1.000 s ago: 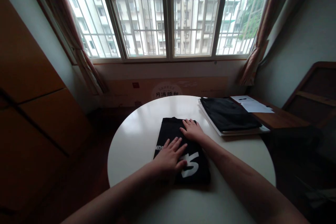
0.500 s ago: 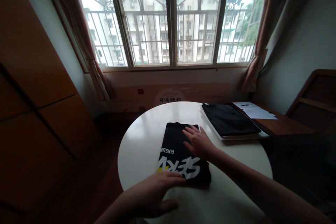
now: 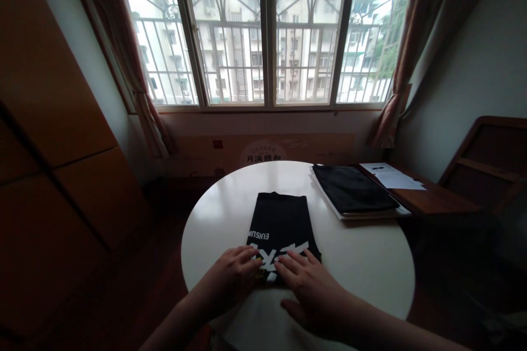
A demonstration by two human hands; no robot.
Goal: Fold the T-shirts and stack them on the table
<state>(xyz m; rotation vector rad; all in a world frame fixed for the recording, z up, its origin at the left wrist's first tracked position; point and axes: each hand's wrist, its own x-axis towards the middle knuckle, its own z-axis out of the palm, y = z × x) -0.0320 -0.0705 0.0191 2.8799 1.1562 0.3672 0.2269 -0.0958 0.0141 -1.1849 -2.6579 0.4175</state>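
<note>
Lower centre of frame: folded black garment lying on white surface, long axis running up-frame from you | your left hand and right hand both touching its near end | right: thumb, fingers standing apart; left: thumb hiding, can't tell

The white table bears a garment and pile

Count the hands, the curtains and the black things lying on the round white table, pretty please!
Hands: 2 (left hand, right hand)
Curtains: 2 (left curtain, right curtain)
Black things: 2 (folded printed cloth, plain black bundle)
Total: 6
</note>
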